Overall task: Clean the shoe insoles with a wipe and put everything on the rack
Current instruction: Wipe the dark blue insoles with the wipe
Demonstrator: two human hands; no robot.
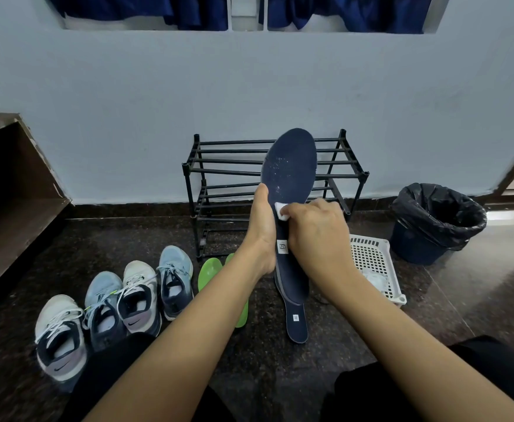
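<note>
A single wide-angle view from the person's head looks forward and down across the dark speckled stone floor [264,367]. It squarely faces the black metal-bar shoe rack [234,161], which stands near, mid-frame, against the pale blue wall [158,86].

A navy insole [289,166] is held upright, toe end up, in front of a black shoe rack [219,178]. Its left edge is gripped by the left hand [260,229], and a white wipe [281,212] is pinched and pressed against its middle by the right hand [313,229]. Pale specks are seen on its forepart. On the dark speckled floor [264,360] below, a second navy insole [295,318] is laid beside two green insoles [208,271]. Four sneakers [140,296] are lined up at the left. A white perforated basket [374,260] and a bin [435,220] lined with a black bag are set at the right.
</note>
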